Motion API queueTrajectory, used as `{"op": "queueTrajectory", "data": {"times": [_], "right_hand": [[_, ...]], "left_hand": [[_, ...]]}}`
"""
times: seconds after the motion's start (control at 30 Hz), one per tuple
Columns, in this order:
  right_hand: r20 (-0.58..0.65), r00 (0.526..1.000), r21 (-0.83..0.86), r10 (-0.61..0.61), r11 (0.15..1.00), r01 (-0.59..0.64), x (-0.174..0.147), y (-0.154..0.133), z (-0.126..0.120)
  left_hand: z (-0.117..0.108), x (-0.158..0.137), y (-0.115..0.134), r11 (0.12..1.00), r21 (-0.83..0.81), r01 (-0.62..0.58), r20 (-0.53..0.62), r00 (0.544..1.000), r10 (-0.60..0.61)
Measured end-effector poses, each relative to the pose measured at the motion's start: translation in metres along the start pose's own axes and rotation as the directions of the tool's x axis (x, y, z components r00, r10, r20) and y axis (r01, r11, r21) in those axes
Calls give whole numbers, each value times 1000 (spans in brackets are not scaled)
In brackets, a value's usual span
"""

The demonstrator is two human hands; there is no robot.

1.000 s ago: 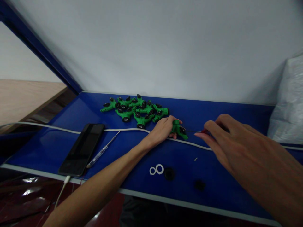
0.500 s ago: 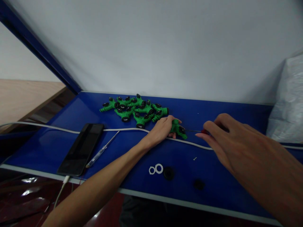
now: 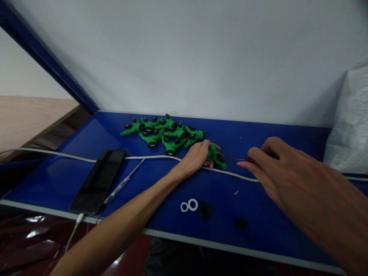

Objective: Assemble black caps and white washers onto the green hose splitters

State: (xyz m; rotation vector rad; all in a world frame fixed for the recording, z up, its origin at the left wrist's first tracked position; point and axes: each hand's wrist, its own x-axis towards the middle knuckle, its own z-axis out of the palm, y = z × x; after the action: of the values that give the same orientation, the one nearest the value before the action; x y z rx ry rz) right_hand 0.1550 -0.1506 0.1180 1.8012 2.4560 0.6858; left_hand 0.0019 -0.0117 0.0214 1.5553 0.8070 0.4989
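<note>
My left hand (image 3: pixel 197 155) is closed around a green Y-shaped hose splitter (image 3: pixel 214 156) with a black valve knob, held just above the blue tabletop. In my right hand (image 3: pixel 273 165) is a screwdriver (image 3: pixel 248 159) with a red handle, mostly hidden by the fingers. Its thin shaft points left and its tip meets the splitter near the black knob. A small screw (image 3: pixel 236 192) lies below the shaft. Nearer the front edge are two white rings (image 3: pixel 193 204), a black ring (image 3: pixel 204 210) and a dark small part (image 3: pixel 241 223) whose kind I cannot tell.
Several green hose splitters (image 3: pixel 172 145) are grouped at the back. A white cable (image 3: pixel 230 173) crosses the table, passing a phone (image 3: pixel 99 180) and a clear-handled screwdriver (image 3: pixel 122 184) on the left. A plastic-wrapped bundle (image 3: pixel 349 122) stands at the right against the wall.
Almost nothing differs. Both hands keep their hold on the splitter and screwdriver, with the tip still at the knob; the view has shifted very slightly.
</note>
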Motion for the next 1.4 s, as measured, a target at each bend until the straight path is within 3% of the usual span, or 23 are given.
{"op": "queueTrajectory", "data": {"times": [0.1, 0.3, 0.6, 0.73, 0.9, 1.07, 1.23, 1.4], "right_hand": [[8, 999, -1, -43, 999, 43, -2, 0, 1], [-97, 995, 110, -8, 994, 18, -5, -3, 6], [-3, 999, 14, -42, 999, 42, 7, 0, -2], [-34, 995, 56, -89, 994, 91, 6, 1, -1], [-81, 996, 96, -30, 995, 38, 3, -3, 4], [-20, 999, 42, -28, 999, 29, 3, -4, 2], [64, 996, 32, 57, 998, -59, 5, -2, 1], [92, 996, 105, -13, 995, 3, 2, 0, 2]], "left_hand": [[0, -1, 1, 1000, -12, 5, 4, 1000, -5], [0, -3, 6, 1000, 5, 22, -10, 1000, -22], [1, 0, 1, 997, -60, 47, 2, 999, -47], [1, -3, 5, 998, -42, 45, -5, 999, -45], [1, -5, 8, 998, -35, 44, -14, 999, -45], [1, -1, 3, 997, -57, 55, -1, 998, -55], [0, 0, 2, 998, -45, 49, 0, 999, -49], [-1, 0, 2, 998, -34, 46, 10, 999, -45]]}}
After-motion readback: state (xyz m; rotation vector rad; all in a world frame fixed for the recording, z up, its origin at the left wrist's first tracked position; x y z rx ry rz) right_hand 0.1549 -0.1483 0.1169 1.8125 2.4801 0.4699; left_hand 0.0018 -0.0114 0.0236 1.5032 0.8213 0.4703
